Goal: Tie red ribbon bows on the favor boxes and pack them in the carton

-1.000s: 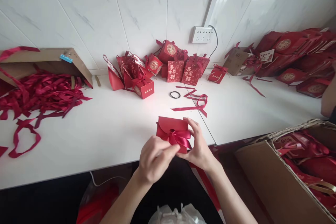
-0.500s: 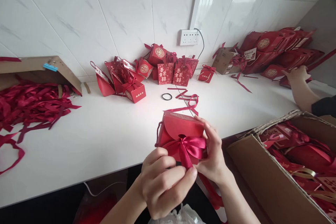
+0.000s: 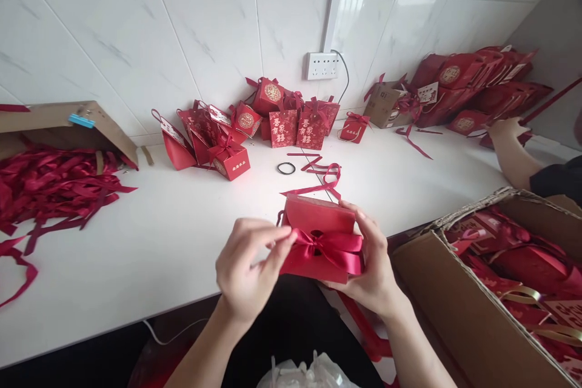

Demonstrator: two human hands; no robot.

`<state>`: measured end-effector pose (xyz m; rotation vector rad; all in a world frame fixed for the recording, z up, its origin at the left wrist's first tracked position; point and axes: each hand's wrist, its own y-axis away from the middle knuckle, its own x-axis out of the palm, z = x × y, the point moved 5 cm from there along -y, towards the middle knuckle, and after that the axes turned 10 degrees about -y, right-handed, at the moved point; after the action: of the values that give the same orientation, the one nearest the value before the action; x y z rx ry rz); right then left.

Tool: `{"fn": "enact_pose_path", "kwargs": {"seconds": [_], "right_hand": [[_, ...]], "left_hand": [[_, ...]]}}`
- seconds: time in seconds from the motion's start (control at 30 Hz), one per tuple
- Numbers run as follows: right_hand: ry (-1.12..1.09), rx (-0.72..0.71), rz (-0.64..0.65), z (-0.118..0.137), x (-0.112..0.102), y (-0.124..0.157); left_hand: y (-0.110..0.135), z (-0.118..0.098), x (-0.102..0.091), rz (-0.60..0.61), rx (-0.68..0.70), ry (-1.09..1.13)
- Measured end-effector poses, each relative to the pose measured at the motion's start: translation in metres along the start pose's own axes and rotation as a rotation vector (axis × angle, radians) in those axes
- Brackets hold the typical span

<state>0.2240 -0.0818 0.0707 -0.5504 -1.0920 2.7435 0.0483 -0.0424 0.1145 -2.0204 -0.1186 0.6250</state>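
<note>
Near the table's front edge is a red gift box [image 3: 318, 212], gripped along its right side by my right hand [image 3: 370, 254], thumb and fingers around it. A dark pink satin ribbon [image 3: 336, 248] is tied in a bow across the box's front. My left hand [image 3: 254, 260] pinches the left loop of that bow between thumb and forefinger. A dark cord shows at the box's upper left edge. Beyond the box lie a loose ribbon [image 3: 331, 180] and a black elastic ring [image 3: 286, 168] on the white table [image 3: 182, 254].
A carton [image 3: 107, 115] spills red ribbons [image 3: 54, 182] at left. Finished-looking red boxes [image 3: 231, 160] and tags line the tiled wall under a power strip [image 3: 322, 65]. At right stands an open cardboard carton [image 3: 448, 279] of red boxes; behind it another person's hand [image 3: 507, 130] touches stacked boxes.
My left hand has moved from the ribbon's hanging end below the bow up and left to its left loop. The right hand keeps hold of the box.
</note>
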Motion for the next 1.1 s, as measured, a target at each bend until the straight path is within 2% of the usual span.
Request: {"fn": "enact_pose_path", "kwargs": {"seconds": [0.03, 0.1, 0.2, 0.3, 0.4, 0.47, 0.53, 0.67, 0.77, 0.87, 1.0, 1.1], "right_hand": [[0.002, 0.002, 0.003, 0.0, -0.001, 0.0], [0.025, 0.021, 0.01, -0.002, -0.001, 0.0], [0.088, 0.105, 0.005, -0.008, -0.005, 0.005], [0.079, 0.238, -0.064, -0.018, -0.016, 0.013], [-0.035, 0.43, -0.235, -0.029, -0.033, 0.023], [-0.243, 0.58, -0.368, -0.036, -0.043, 0.031], [-0.532, 0.743, -0.507, -0.044, -0.049, 0.042], [-1.081, 0.988, -0.755, -0.048, -0.06, 0.064], [-1.423, 0.974, -0.772, -0.038, -0.071, 0.071], [-1.61, 0.871, -0.803, -0.028, -0.085, 0.075], [-1.68, 0.813, -0.908, -0.026, -0.099, 0.085], [-1.724, 0.83, -0.912, -0.027, -0.101, 0.094]], "left_hand": [[-0.003, 0.009, 0.005, 0.026, -0.107, 0.026], [-0.005, 0.024, 0.019, 0.163, -0.304, 0.088], [0.0, 0.042, 0.038, 0.289, -0.532, 0.168], [0.013, 0.063, 0.058, 0.345, -0.702, 0.212], [0.03, 0.079, 0.085, 0.481, -0.763, 0.181], [0.04, 0.078, 0.107, 0.611, -0.703, 0.161], [0.048, 0.067, 0.129, 0.708, -0.587, 0.157], [0.059, 0.034, 0.17, 0.801, -0.334, 0.146], [0.066, 0.019, 0.196, 0.798, -0.187, 0.118], [0.072, 0.016, 0.214, 0.767, -0.115, 0.094], [0.078, 0.019, 0.217, 0.776, -0.044, 0.083], [0.08, 0.024, 0.215, 0.772, -0.008, 0.057]]}}
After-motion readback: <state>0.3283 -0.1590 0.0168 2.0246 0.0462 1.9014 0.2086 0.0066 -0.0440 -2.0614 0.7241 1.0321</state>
